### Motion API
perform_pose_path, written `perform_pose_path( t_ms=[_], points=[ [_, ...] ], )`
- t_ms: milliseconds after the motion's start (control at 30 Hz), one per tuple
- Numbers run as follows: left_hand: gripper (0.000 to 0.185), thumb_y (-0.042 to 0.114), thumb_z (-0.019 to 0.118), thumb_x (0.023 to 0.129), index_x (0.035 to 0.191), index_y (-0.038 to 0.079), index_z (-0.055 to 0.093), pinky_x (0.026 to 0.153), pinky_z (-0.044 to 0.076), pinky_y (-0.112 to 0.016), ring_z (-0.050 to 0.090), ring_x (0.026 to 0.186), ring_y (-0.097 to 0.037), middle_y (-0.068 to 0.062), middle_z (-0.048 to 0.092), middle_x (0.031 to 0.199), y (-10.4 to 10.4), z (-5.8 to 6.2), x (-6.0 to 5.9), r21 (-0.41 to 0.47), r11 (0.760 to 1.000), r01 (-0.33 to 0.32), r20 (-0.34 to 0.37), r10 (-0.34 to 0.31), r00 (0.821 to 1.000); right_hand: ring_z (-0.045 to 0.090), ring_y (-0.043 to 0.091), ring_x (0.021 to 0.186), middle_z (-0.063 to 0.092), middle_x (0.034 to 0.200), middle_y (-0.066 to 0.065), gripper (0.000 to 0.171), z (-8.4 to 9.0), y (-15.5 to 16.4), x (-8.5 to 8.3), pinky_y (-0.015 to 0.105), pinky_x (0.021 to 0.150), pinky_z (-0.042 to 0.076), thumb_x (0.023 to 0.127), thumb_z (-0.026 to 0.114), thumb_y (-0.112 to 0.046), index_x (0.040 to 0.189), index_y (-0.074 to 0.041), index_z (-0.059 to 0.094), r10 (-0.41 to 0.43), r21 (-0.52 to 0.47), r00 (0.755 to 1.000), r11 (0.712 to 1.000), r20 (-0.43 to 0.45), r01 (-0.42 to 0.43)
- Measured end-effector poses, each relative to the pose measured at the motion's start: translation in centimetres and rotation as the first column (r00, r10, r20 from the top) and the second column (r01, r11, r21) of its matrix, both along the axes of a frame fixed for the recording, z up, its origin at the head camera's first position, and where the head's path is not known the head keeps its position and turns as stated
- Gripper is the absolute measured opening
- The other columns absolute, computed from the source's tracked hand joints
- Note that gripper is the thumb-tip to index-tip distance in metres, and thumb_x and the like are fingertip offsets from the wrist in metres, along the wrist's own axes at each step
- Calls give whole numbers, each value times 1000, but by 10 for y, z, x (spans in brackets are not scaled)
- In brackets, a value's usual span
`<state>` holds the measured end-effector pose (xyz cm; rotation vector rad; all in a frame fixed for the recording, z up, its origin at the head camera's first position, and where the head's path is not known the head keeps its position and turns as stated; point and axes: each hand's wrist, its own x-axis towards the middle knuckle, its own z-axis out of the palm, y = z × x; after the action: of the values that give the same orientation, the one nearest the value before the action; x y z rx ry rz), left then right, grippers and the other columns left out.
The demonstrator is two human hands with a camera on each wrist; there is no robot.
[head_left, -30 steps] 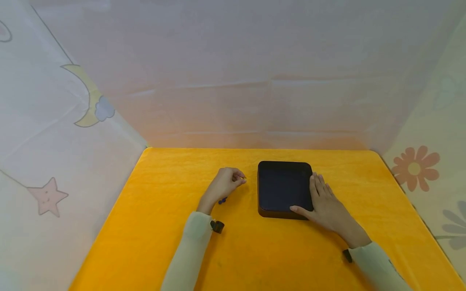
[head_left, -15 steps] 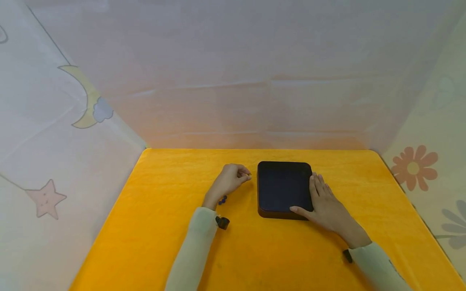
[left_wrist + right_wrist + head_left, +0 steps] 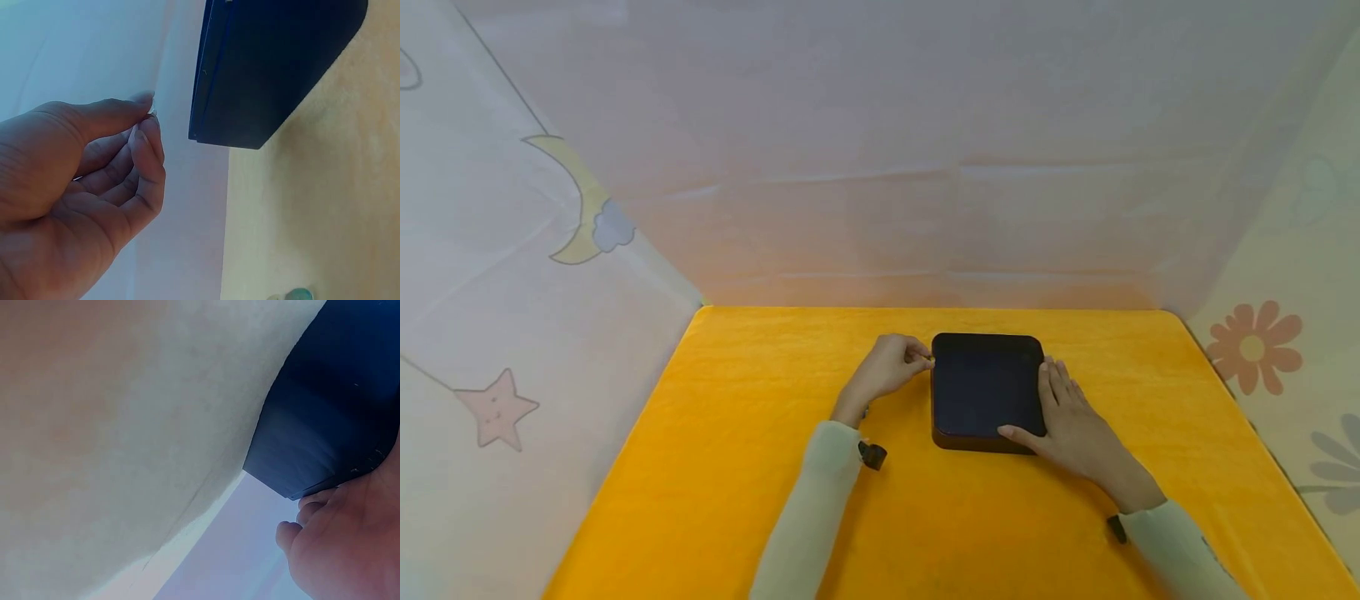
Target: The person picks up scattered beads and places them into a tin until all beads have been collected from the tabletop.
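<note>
My left hand [image 3: 891, 365] is at the left rim of a dark square tray [image 3: 987, 392] with rounded corners. Thumb and index fingertips pinch a tiny pale, shiny piece [image 3: 154, 109], mostly hidden, so its kind cannot be told. In the left wrist view, the hand [image 3: 94, 175] is beside the tray's dark outer wall [image 3: 269, 69], with a gap between them. My right hand [image 3: 1075, 429] rests along the tray's right side with straight fingers, thumb over the near right corner. From the right wrist, that hand [image 3: 350, 544] touches the tray's wall [image 3: 325, 412].
Small dark-blue round beads [image 3: 866, 412] lie on the yellow cloth [image 3: 940, 517], partly hidden behind my left wrist; one bead [image 3: 300, 294] shows at the left wrist view's lower edge. Patterned fabric walls [image 3: 880, 208] close off the back and both sides.
My left hand has moved right and slightly away from me, from the open cloth up to the tray's left rim, still pinching. The right hand and the tray stay put.
</note>
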<state>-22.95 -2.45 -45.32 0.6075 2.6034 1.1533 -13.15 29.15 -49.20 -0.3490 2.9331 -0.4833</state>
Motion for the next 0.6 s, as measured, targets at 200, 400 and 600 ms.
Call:
perform_pose_path(
  t_ms=[200,400,600],
  points=[
    [19,25,68,104,114,11,78,76,57,-23,68,87,-10,-2,77,103,14,1,-2,14,1000,13,-13,-12,1000,-10,47,163,-10,175,27,127,1,2,1,68,129,8,93,55,-80,165,4,-7,-9,-4,1000,1000,8,9],
    [19,27,68,104,113,13,78,72,55,-22,69,86,-13,-1,76,101,21,2,-5,2,1000,12,-9,-12,1000,-9,47,163,-11,175,26,127,1,0,0,68,129,9,93,56,-80,165,4,-7,-5,-11,1000,1000,3,5],
    [20,27,70,103,113,12,78,67,55,-20,68,81,-13,-1,74,98,31,2,-7,15,1000,6,24,-7,1000,-8,47,163,-11,175,26,127,0,0,0,67,129,7,93,55,-80,165,4,-7,-5,-19,1000,1000,1,5]
  ],
)
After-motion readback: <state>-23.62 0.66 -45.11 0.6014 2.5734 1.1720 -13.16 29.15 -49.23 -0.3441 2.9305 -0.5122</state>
